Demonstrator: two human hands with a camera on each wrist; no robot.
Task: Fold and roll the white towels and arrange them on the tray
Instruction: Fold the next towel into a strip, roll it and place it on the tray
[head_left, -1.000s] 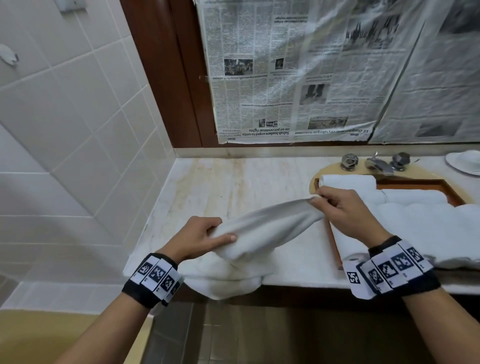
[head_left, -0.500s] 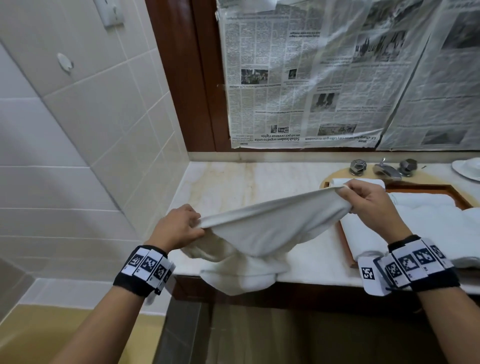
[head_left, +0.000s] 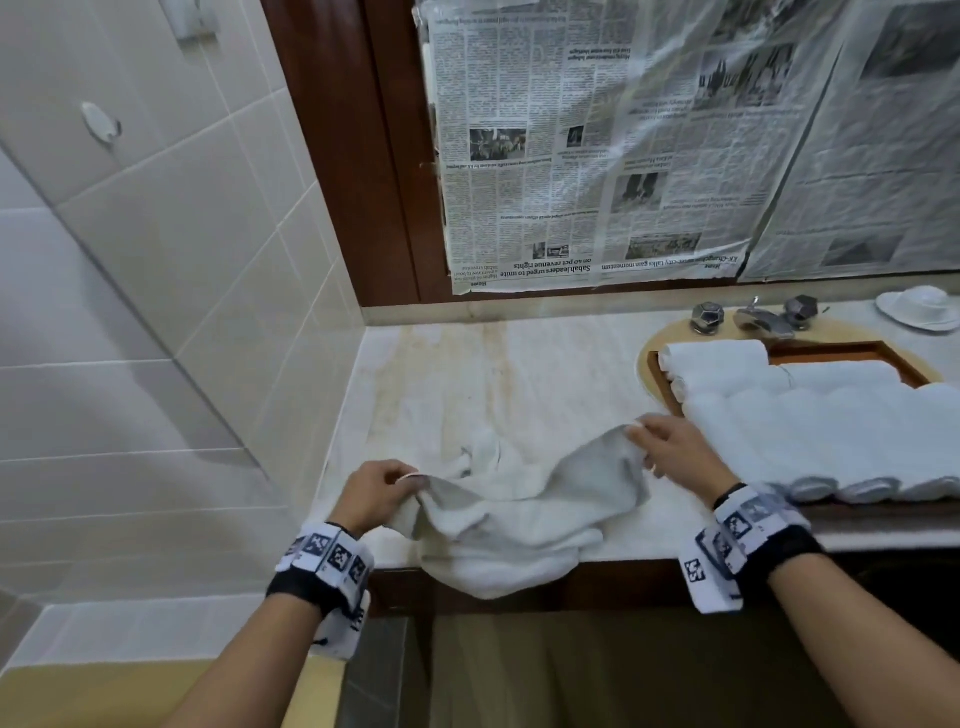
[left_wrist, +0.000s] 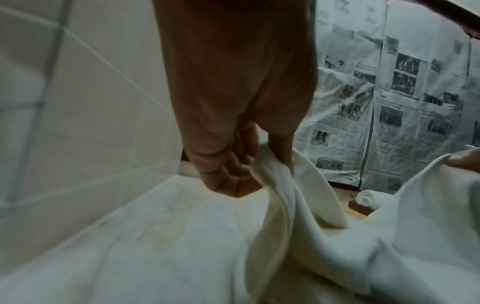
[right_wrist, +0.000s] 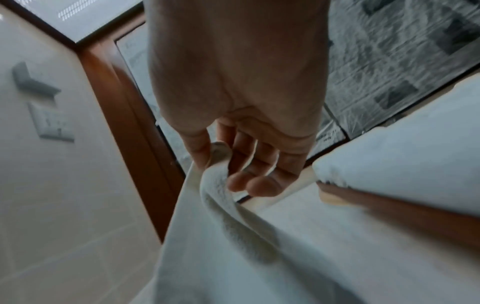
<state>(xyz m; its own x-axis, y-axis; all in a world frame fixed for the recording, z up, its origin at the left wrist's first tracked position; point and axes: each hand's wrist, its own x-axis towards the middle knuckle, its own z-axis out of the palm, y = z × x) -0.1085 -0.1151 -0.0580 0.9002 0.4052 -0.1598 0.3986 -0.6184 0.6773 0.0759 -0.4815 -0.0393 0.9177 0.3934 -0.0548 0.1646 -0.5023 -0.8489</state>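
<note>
White towel (head_left: 519, 509) sags over the marble counter (head_left: 519, 374) edge, its 2 corners pinched by left hand (head_left: 376, 493) and right hand (head_left: 675, 452).

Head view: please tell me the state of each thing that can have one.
Loose towel: unfolded, sagging, part over the counter edge.
Left hand: pinches one corner.
Right hand: pinches another corner.
Rolled towels: rolled, lying across the tray.
Faucet: no water visible.
</note>
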